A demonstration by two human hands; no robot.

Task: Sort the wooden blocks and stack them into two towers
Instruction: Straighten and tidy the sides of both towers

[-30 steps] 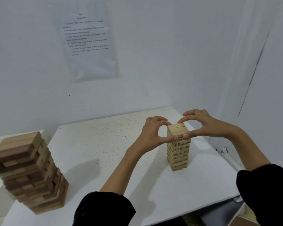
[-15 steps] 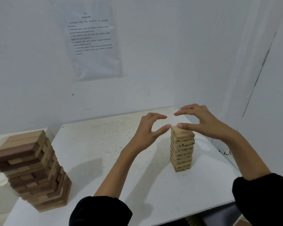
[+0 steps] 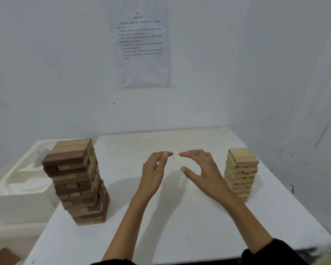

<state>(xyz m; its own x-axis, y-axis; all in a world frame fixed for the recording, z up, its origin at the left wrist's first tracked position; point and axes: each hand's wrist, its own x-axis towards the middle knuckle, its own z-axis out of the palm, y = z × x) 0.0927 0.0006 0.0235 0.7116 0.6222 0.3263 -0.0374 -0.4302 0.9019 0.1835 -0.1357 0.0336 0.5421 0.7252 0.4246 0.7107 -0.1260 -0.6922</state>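
Two block towers stand on the white table (image 3: 180, 217). The big tower of brown and tan blocks (image 3: 78, 180) rises at the left, slightly twisted. The small tower of pale blocks (image 3: 241, 173) stands at the right. My left hand (image 3: 154, 173) and my right hand (image 3: 201, 169) hover above the table's middle between the towers, fingers relaxed and slightly curved, fingertips nearly meeting. Neither hand holds or touches a block. My right hand is a short way left of the small tower.
A white foam box (image 3: 17, 188) sits beside the table at the left, behind the big tower. White walls close the back and right; a printed sheet (image 3: 141, 44) hangs on the back wall. The table's right edge runs close past the small tower.
Both hands let go of the small tower's top and drew away leftward to the table's middle. The view turned left, so both towers now show fully.
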